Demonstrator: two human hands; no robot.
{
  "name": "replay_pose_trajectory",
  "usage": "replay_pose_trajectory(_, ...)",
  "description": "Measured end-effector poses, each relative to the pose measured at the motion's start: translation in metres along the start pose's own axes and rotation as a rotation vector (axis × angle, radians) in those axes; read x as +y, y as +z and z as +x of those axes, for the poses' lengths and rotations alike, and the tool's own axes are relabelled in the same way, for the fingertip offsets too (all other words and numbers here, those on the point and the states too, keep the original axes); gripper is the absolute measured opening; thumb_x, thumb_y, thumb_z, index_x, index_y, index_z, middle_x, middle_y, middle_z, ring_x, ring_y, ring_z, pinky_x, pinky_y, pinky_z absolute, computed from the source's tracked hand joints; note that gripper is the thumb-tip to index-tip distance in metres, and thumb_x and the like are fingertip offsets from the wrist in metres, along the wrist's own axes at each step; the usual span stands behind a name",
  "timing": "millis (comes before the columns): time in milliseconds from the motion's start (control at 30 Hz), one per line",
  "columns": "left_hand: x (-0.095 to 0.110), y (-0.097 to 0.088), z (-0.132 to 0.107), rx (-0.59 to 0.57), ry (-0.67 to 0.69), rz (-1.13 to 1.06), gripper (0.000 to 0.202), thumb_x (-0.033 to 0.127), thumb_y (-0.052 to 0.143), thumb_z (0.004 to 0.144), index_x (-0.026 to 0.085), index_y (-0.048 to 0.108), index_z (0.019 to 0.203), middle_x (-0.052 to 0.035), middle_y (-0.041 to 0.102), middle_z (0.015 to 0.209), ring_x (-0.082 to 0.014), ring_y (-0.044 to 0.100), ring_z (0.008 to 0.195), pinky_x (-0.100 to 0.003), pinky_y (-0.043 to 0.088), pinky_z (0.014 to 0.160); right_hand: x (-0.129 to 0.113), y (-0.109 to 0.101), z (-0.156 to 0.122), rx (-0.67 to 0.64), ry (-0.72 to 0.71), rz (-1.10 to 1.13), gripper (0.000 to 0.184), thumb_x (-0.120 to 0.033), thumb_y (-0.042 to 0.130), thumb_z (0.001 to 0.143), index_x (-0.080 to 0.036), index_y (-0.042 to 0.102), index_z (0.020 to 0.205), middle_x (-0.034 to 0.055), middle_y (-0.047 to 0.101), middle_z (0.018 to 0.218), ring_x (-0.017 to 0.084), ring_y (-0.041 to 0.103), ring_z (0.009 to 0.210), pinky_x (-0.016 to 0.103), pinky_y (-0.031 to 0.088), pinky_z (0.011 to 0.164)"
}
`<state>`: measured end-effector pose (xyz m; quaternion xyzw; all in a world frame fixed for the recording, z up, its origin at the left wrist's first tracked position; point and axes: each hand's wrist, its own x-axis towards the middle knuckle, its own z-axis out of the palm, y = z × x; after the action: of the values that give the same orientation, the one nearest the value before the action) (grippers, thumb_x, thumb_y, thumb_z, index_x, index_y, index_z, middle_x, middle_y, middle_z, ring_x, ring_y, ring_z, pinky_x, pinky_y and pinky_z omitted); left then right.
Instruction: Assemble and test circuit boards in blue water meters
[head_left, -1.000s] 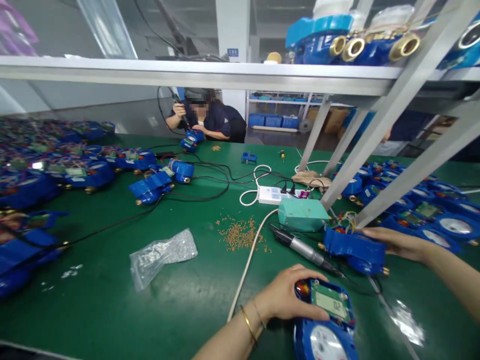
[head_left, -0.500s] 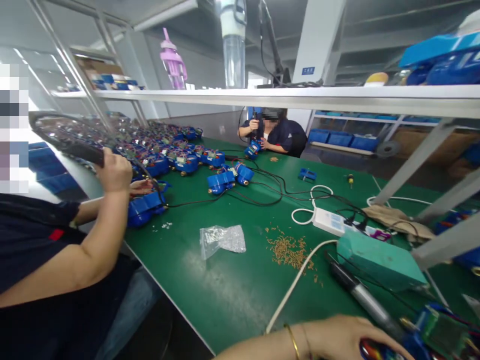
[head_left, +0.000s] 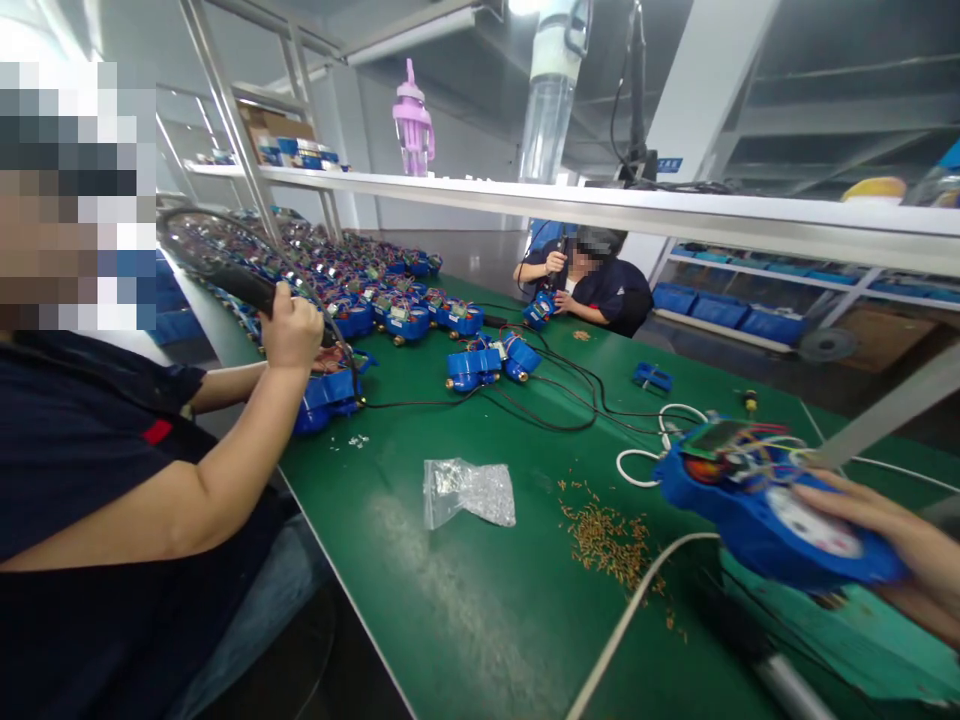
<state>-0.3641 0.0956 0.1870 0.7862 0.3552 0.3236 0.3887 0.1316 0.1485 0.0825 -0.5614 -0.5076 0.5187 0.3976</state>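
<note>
My right hand (head_left: pixel 874 515) reaches in from the right edge, closed round one end of a blue water meter (head_left: pixel 739 515). Its fingers lie over the white dial face. The meter is held up above the table, with a green circuit board and loose coloured wires showing on top. Below it, partly covered, are a turquoise block (head_left: pixel 817 630) and a dark tool with a silver shaft (head_left: pixel 787 685), blurred. Loose brass-coloured screws (head_left: pixel 611 540) lie in a pile left of the meter. My left hand is out of view.
At left, a co-worker (head_left: pixel 247 440) holds a black power tool over a blue meter. Another person (head_left: pixel 600 275) works across the table. Many meters (head_left: pixel 405 310) crowd the far left. A clear bag (head_left: pixel 472 490), cables (head_left: pixel 555 425) and a shelf (head_left: pixel 480 190) overhead are nearby.
My view has swung left, so the scene sits further right. My left hand, low at the right before, has gone out of view. My right hand has come in holding the raised water meter.
</note>
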Motion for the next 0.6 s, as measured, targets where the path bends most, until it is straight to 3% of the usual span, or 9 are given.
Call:
replay_pose_trajectory(33, -0.01, -0.029, -0.008, 0.058, -0.007, 0.027, 0.053, 0.059, 0.028, 0.096, 0.034, 0.065, 0.125, 0.0064, 0.068, 0.089, -0.0218, 0.073, 0.094, -0.041, 0.056, 0.072, 0.002, 0.024, 0.02, -0.009, 0.055, 0.068, 0.018, -0.028, 0.069, 0.091, -0.02, 0.062, 0.106, 0.004, 0.066, 0.094, 0.012, 0.061, 0.064, 0.022, 0.051, 0.051)
replay_pose_trajectory(100, -0.037, -0.069, -0.019, 0.166, -0.014, 0.079, 0.052, 0.065, 0.027, 0.091, 0.047, 0.065, 0.121, 0.0106, 0.063, 0.081, -0.0224, 0.073, 0.095, -0.038, 0.048, 0.062, 0.011, 0.079, 0.057, -0.029, 0.112, 0.165, 0.027, -0.017, 0.081, 0.076, -0.019, 0.061, 0.094, 0.0015, 0.067, 0.081, 0.012, 0.062, 0.059, 0.022, 0.052, 0.052)
replay_pose_trajectory(133, -0.052, -0.082, -0.023, 0.207, -0.02, 0.107, 0.049, 0.067, 0.033, 0.087, 0.049, 0.065, 0.119, 0.0112, 0.061, 0.077, -0.0224, 0.073, 0.093, -0.036, 0.045, 0.059, 0.018, 0.108, 0.073, -0.05, 0.119, 0.189, 0.028, -0.014, 0.082, 0.075, -0.018, 0.06, 0.092, 0.0007, 0.066, 0.078, 0.012, 0.062, 0.059, 0.022, 0.053, 0.054)
replay_pose_trajectory(233, -0.093, -0.106, -0.028, 0.278, -0.039, 0.186, 0.04, 0.065, 0.046, 0.081, 0.052, 0.068, 0.112, 0.0111, 0.059, 0.071, -0.0212, 0.074, 0.087, -0.031, 0.041, 0.053, 0.036, 0.181, 0.113, -0.136, 0.131, 0.223, 0.012, -0.022, 0.068, 0.092, -0.013, 0.061, 0.093, -0.0007, 0.064, 0.08, 0.011, 0.061, 0.062, 0.023, 0.054, 0.058)
replay_pose_trajectory(400, -0.131, -0.126, -0.028, 0.236, -0.058, 0.277, 0.03, 0.059, 0.052, 0.077, 0.052, 0.073, 0.098, 0.0115, 0.054, 0.054, -0.0147, 0.073, 0.065, -0.02, 0.035, 0.042, 0.05, 0.264, 0.158, -0.279, 0.086, 0.235, 0.02, -0.031, 0.062, 0.097, -0.013, 0.062, 0.107, 0.0027, 0.065, 0.094, 0.013, 0.064, 0.073, 0.028, 0.057, 0.065)
replay_pose_trajectory(500, -0.131, -0.126, -0.026, 0.131, -0.057, 0.3, 0.026, 0.059, 0.054, 0.073, 0.049, 0.075, 0.084, 0.011, 0.047, 0.044, -0.012, 0.069, 0.053, -0.014, 0.027, 0.037, 0.045, 0.305, 0.178, -0.335, 0.026, 0.22, 0.025, -0.033, 0.062, 0.097, -0.014, 0.061, 0.113, 0.0055, 0.065, 0.104, 0.016, 0.065, 0.084, 0.033, 0.058, 0.073)
replay_pose_trajectory(600, -0.116, -0.12, -0.022, -0.003, -0.057, 0.302, 0.035, 0.063, 0.047, 0.074, 0.043, 0.075, 0.067, 0.009, 0.043, 0.039, -0.0112, 0.067, 0.05, -0.013, 0.023, 0.037, 0.037, 0.333, 0.189, -0.349, -0.049, 0.154, 0.03, -0.036, 0.06, 0.098, -0.015, 0.06, 0.118, 0.0076, 0.063, 0.112, 0.019, 0.065, 0.092, 0.037, 0.057, 0.079)
